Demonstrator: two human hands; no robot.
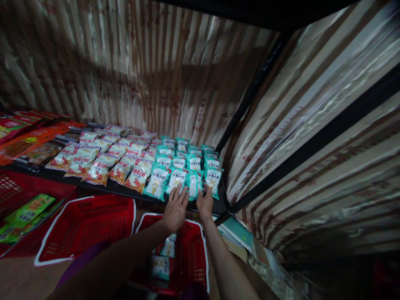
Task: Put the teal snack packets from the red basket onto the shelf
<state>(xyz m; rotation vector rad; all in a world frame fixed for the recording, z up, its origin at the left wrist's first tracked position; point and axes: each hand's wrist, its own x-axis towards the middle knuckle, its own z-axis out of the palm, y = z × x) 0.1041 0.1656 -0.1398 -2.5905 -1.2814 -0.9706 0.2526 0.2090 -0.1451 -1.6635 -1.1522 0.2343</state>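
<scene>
Rows of small teal-and-white snack bags (158, 178) stand at the right end of a dark shelf. My left hand (175, 211) rests with fingers stretched out over the lower front of one teal bag (177, 179). Beside it, a teal bag with its printed back panel outward (194, 182) stands between my hands. My right hand (205, 205) is at that bag's lower right edge, thumb and fingers closed about it; the fingertips are partly hidden. Another teal bag (213, 179) is just right of these fingers.
White-and-red snack bags (100, 168) fill the shelf's middle, with orange packets (23, 143) further left. Below stand two red baskets, a left one (93, 225) and a right one (190, 250) with several bags inside. Black poles (312, 146) and striped curtains (175, 75) enclose the shelf.
</scene>
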